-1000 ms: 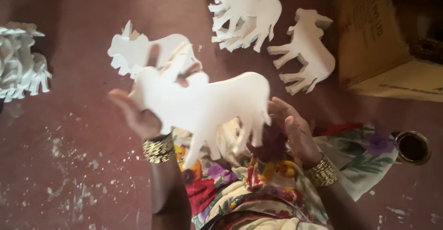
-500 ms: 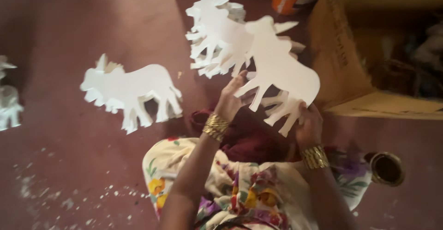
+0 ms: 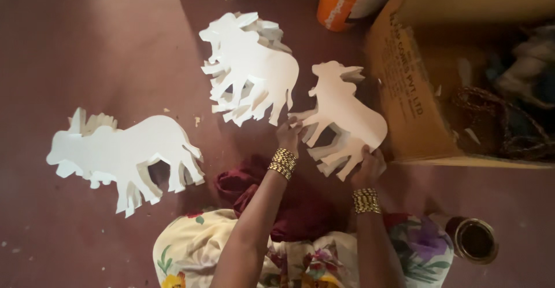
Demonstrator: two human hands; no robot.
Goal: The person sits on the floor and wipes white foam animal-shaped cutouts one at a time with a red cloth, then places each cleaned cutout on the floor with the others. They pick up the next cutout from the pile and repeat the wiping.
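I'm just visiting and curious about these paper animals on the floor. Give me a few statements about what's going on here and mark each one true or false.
1. Both hands, the left hand and the right hand, touch the white animal cutout beside the cardboard box. True.
2. The cutouts are bright green. False: they are white.
3. A stack of cutouts lies on the floor to the person's left. True.
4. The small round tin sits inside the box. False: it stands on the floor near the person's right arm.
5. Both wrists are bare. False: each wears gold bangles.
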